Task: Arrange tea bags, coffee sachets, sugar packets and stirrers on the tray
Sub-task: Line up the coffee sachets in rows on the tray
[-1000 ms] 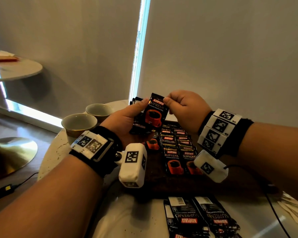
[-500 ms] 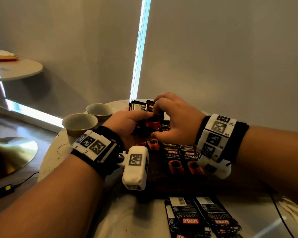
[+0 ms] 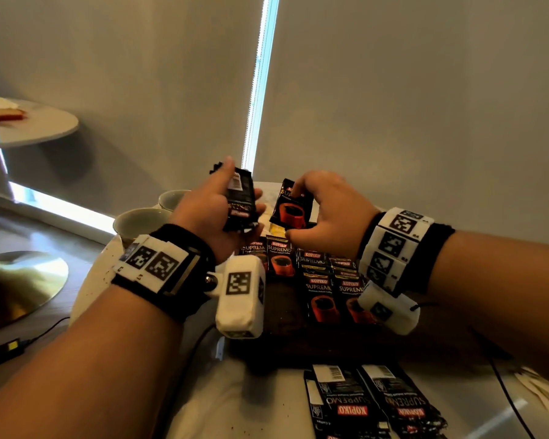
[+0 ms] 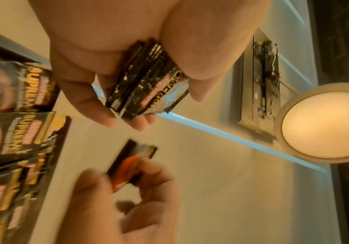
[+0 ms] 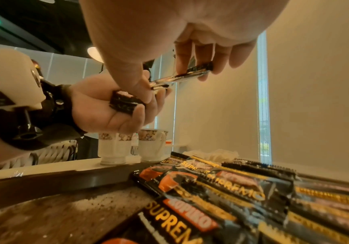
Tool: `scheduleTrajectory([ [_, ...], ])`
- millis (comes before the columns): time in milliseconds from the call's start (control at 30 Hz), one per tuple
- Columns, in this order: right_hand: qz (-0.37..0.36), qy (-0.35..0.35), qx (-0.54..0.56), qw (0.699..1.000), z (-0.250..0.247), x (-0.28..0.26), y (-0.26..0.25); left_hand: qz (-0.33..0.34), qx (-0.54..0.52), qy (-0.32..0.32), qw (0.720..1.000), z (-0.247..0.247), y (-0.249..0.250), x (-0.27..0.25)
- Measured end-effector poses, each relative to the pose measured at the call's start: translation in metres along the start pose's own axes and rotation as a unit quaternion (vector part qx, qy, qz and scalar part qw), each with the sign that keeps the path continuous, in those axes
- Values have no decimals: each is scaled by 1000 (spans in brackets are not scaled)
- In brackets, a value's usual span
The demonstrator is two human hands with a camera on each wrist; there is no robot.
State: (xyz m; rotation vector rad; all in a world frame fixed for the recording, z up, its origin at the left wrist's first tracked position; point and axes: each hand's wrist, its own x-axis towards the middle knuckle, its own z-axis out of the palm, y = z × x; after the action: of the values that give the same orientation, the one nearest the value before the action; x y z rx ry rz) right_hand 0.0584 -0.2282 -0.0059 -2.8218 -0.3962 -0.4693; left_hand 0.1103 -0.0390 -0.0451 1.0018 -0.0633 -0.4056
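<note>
My left hand (image 3: 217, 207) grips a stack of black coffee sachets (image 3: 240, 201), seen edge-on in the left wrist view (image 4: 146, 85). My right hand (image 3: 327, 213) pinches a single black and red coffee sachet (image 3: 292, 205) between thumb and fingers, just right of the stack and above the tray. That single sachet (image 5: 182, 76) shows edge-on in the right wrist view. Below both hands, rows of coffee sachets (image 3: 319, 280) lie face up on the dark brown tray (image 3: 286, 337).
Two white cups (image 3: 140, 221) stand at the table's left edge, beside the tray. More coffee sachets (image 3: 371, 403) lie face down on the white table near me. Pale paper packets (image 3: 545, 394) lie at the right edge. A black cable (image 3: 507, 394) crosses the table.
Both hands have risen from the tray's far end. The left has lifted its stack, and the right holds a single sachet again, apart from the stack.
</note>
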Motion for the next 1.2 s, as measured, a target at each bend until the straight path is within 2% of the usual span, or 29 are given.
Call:
scheduleTrajectory([
  [133,13,-90,2,996,11,2,-5,-4,-35,-2,999,-10,15,-3],
  [267,-10,-181,-64,981,27,9,-15,-18,-98,-51,994,-16,21,-8],
  [367,-19,-222,-98,970,38,13,-22,-20,-121,-80,989,-16,22,-12],
  [967,-4,-250,-94,964,56,24,-28,-32,-125,-82,988,-14,18,-11],
  [1200,-10,-234,-109,966,54,23,-27,-35,-118,-82,989,-13,16,-13],
])
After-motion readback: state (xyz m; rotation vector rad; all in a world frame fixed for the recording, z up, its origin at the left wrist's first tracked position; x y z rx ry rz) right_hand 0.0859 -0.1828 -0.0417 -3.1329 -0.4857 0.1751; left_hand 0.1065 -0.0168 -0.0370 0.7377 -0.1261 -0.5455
